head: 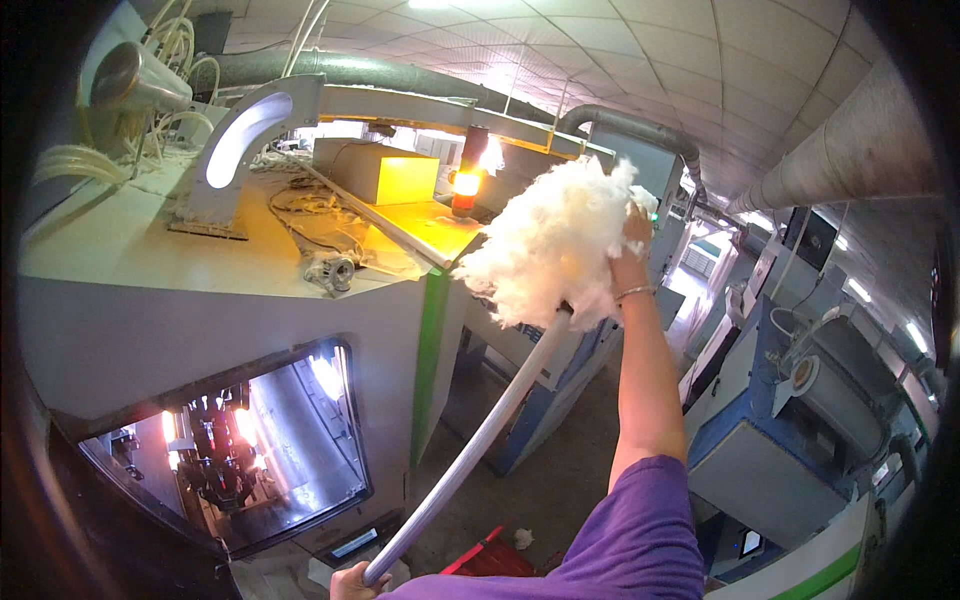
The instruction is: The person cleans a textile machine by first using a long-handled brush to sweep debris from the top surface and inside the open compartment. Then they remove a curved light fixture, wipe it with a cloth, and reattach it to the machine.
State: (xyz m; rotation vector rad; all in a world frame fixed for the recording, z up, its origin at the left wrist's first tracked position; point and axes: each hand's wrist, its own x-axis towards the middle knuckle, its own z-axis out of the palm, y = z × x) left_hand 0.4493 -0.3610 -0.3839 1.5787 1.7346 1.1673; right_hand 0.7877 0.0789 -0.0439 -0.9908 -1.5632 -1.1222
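Note:
My left hand, at the bottom edge, is closed around the lower end of a long pale pole. The pole slants up and away to the right. Its far end, with a short dark fitting, goes into a large fluffy clump of white fibre, which hides whatever is inside. With the arm stretched far out, my right hand grips the clump's right side. Loose fibre covers part of its fingers. The clump is held up beside the corner of a pale machine cabinet.
On the cabinet top are a lit orange signal lamp, a box, a rod and dusty cables. A window shows lit machinery inside. A red container is on the floor. More machines stand to the right.

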